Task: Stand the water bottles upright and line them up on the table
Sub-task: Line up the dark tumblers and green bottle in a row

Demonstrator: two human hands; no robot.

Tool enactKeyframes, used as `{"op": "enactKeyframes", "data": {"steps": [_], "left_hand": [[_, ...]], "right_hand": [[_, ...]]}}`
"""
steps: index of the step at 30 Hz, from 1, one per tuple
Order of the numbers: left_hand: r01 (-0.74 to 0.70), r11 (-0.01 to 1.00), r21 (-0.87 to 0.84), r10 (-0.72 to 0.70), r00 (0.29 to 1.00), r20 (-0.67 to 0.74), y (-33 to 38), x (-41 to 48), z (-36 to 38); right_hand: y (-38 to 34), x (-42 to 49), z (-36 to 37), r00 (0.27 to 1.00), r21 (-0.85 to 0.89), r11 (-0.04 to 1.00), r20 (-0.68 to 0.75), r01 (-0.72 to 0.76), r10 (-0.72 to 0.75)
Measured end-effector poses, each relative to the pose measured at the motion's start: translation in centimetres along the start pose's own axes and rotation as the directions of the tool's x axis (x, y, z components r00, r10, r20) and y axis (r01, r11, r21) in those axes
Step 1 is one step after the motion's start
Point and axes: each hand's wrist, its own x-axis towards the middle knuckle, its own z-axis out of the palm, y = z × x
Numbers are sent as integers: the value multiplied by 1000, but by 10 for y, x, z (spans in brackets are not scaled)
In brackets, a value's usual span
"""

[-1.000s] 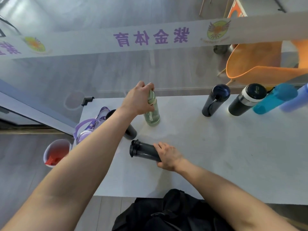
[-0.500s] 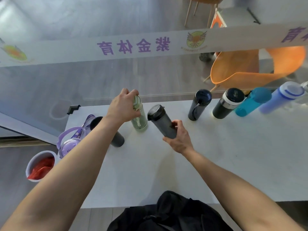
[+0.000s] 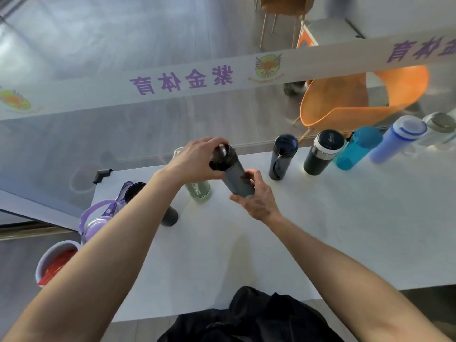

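Both hands hold a dark grey bottle tilted over the white table. My left hand grips its black lid, and my right hand wraps its lower body. Just behind my left hand, a pale green bottle stands upright, free of either hand. To the right, along the far edge, stands a row: a navy bottle, a black bottle with a white band, a teal bottle, a light blue bottle and a clear one. A black bottle and a purple bottle sit at the left, partly hidden by my arm.
A glass wall with a white printed band rises right behind the table's far edge. An orange chair stands beyond the glass. A white bucket with something red sits on the floor at the left. A dark bag lies at the near edge.
My right hand lifted the dark grey bottle off the table and tipped it up. My left hand let go of the green bottle and took hold of the grey bottle's lid.
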Motion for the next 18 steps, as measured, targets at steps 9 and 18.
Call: {"op": "enactKeyframes", "data": {"steps": [9,18], "left_hand": [[-35,999,-39,36,999,35,28,43,30],[-132,982,132,110,981,158,25,68,60]], "right_hand": [[47,-6,-33,983,-322,937,75,-134,167],[51,13,-50,968,-433,885,98,-168,232]]}}
